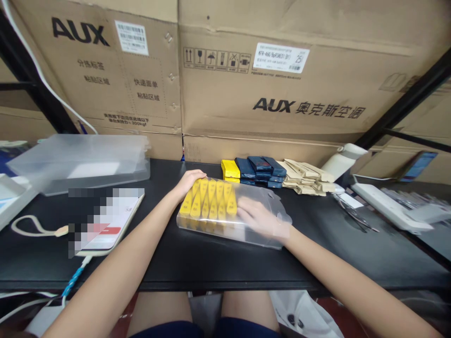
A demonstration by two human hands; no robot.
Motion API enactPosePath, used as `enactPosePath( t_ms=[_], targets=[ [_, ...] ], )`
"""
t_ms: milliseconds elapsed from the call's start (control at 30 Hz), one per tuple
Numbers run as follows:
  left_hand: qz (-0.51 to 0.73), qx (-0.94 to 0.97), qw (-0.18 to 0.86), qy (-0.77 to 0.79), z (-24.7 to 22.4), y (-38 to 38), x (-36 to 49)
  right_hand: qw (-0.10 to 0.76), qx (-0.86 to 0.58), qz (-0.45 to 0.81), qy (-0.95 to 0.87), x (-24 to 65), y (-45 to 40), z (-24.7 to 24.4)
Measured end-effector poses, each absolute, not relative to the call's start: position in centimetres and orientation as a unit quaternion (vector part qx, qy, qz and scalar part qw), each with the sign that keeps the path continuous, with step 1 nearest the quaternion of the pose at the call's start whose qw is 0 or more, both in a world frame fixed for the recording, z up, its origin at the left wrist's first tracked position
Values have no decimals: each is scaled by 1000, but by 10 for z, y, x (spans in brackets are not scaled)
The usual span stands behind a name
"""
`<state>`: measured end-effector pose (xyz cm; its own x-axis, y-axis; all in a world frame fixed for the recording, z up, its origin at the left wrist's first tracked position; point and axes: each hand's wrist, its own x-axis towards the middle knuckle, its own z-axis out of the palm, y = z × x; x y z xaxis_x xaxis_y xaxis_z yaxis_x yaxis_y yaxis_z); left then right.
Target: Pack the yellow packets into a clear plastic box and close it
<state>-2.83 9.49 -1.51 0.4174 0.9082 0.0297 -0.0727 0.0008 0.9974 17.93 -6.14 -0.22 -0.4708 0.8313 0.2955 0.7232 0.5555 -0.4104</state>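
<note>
A clear plastic box (260, 237) lies on the black table, its open end toward the right. Rows of yellow packets (211, 199) fill its left part. My left hand (190, 182) rests on the box's far left corner, fingers curled over the edge against it. Through the open end reaches my right hand (259, 217), inside the box, its fingertips at the rightmost yellow packets. The clear wall blurs these fingers, and whether they grip a packet cannot be made out.
Behind the box stand yellow packs (230, 170), dark blue packs (260, 170) and beige packs (306, 176). Left are a phone (109, 230) on a cable and empty clear boxes (88, 162). A white bottle (343, 162) and power strip (387, 206) are right; large cartons (218, 103) stand behind.
</note>
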Motion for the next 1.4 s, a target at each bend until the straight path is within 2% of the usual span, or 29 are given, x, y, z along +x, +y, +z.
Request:
enactPosePath(
  t_ms=[600, 800, 1167, 1400],
  targets=[
    [403, 569, 616, 366, -14, 94, -28, 232, -431, 111, -865, 180, -60, -4],
    [433, 573, 587, 374, -16, 98, -29, 280, -436, 116, -848, 186, -57, -4],
    [455, 577, 560, 382, -14, 97, -25, 416, -466, 292, -724, 192, -47, -7],
    [468, 602, 521, 383, -17, 99, -26, 411, -450, 417, -674, 192, -51, -1]
  ],
)
